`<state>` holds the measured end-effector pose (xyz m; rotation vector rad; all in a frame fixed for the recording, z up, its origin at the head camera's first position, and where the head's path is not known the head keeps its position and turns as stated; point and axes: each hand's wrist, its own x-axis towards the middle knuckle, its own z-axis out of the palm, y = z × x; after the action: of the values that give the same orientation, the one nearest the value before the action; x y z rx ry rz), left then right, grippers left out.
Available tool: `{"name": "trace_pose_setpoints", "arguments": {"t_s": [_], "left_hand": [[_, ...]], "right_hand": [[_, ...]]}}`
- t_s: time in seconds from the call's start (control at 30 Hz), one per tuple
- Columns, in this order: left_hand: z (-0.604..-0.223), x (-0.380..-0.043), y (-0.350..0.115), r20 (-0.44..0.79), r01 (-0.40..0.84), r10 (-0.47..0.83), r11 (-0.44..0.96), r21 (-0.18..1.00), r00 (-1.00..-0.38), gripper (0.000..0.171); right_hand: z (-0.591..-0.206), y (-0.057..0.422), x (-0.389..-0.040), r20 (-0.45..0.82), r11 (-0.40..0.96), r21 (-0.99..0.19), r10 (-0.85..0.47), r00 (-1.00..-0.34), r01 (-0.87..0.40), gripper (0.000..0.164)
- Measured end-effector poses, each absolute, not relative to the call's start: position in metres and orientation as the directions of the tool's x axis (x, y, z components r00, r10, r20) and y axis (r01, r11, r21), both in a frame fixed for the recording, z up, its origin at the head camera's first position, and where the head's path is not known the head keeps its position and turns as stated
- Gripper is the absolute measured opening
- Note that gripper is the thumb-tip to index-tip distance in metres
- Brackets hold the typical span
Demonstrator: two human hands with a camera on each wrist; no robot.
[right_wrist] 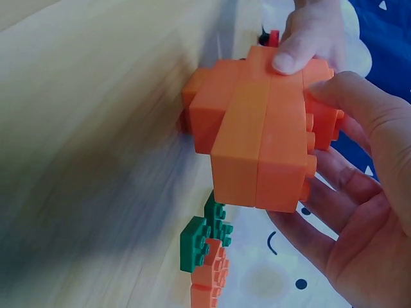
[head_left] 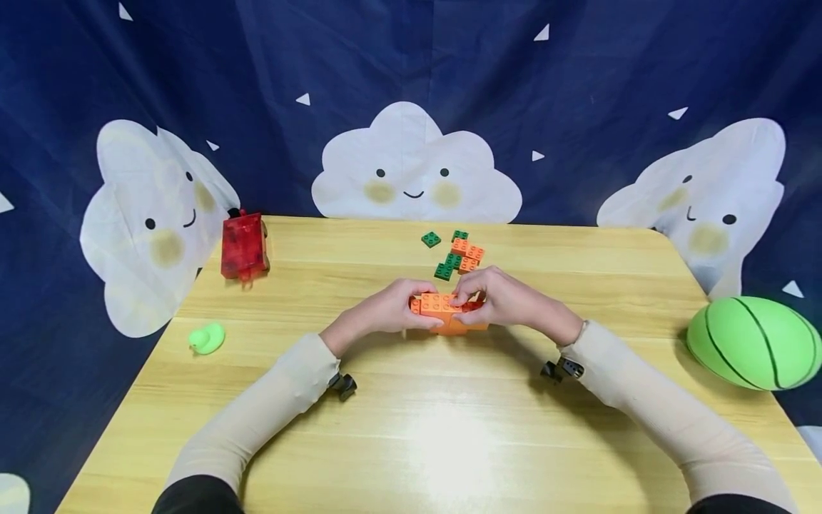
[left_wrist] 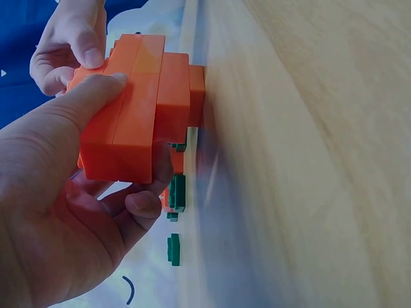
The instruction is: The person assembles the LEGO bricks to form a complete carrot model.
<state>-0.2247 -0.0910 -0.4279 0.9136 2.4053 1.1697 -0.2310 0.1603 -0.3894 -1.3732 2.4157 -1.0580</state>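
Right in front of me, over the middle of the table (head_left: 359, 442), the orange brick build (head_left: 438, 303) lies crosswise, its long axis running from my left to my right, and that line is what counts here: I have one end each side. My left grip (head_left: 390, 305) holds the left end, thumb against the smooth near face; my right grip (head_left: 504, 300) pinches it further right, thumb in front, a finger up by the studs, so neither is wide. The studs face up, and the lower layers step back beneath the upper one at the left end; whether the lowest touches the table I cannot tell

About level with the build, well apart, sit a small green duck (head_left: 208, 338) on the left and a green ball (head_left: 748, 346) with dark lines on the right. Just beyond the build lie loose orange bricks (head_left: 460, 247) and green bricks (head_left: 443, 271), nearer my right grip, with a single green brick (head_left: 431, 239) beside them. Farther left is a red toy (head_left: 242, 246); behind everything hangs a navy curtain (head_left: 578, 78)
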Motion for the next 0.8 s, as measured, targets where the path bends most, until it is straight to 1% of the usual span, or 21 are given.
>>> {"name": "trace_pose_setpoints", "arguments": {"t_s": [0.17, 0.33, 0.4, 0.5, 0.6, 0.67, 0.73, 0.8], "left_hand": [[-0.428, -0.224, -0.093, 0.003, 0.411, 0.664, 0.46, 0.787, -0.748, 0.025], [-0.428, -0.224, -0.092, -0.005, 0.402, 0.662, 0.462, 0.791, -0.75, 0.025], [-0.428, -0.224, -0.092, -0.008, 0.399, 0.663, 0.46, 0.793, -0.749, 0.026], [-0.429, -0.224, -0.091, -0.002, 0.402, 0.661, 0.458, 0.793, -0.75, 0.026], [-0.429, -0.223, -0.092, -0.007, 0.392, 0.658, 0.458, 0.798, -0.753, 0.027], [-0.429, -0.223, -0.093, -0.014, 0.384, 0.658, 0.456, 0.803, -0.753, 0.027], [-0.428, -0.223, -0.093, -0.024, 0.374, 0.658, 0.457, 0.807, -0.752, 0.027], [-0.428, -0.224, -0.093, -0.03, 0.37, 0.656, 0.461, 0.807, -0.754, 0.027]], "right_hand": [[-0.392, 0.161, -0.231, 0.18, 0.317, -0.667, -0.809, -0.559, -0.674, 0.007], [-0.39, 0.164, -0.228, 0.167, 0.318, -0.673, -0.814, -0.556, -0.667, 0.009], [-0.389, 0.166, -0.23, 0.155, 0.311, -0.674, -0.827, -0.54, -0.67, 0.01], [-0.384, 0.171, -0.235, 0.132, 0.288, -0.673, -0.859, -0.494, -0.681, 0.016], [-0.381, 0.178, -0.244, 0.112, 0.291, -0.685, -0.864, -0.492, -0.668, 0.017], [-0.38, 0.184, -0.253, 0.102, 0.326, -0.683, -0.843, -0.528, -0.653, 0.014], [-0.381, 0.189, -0.265, 0.098, 0.391, -0.666, -0.799, -0.594, -0.636, 0.01], [-0.384, 0.194, -0.279, 0.092, 0.486, -0.607, -0.744, -0.662, -0.629, 0.011]]}}
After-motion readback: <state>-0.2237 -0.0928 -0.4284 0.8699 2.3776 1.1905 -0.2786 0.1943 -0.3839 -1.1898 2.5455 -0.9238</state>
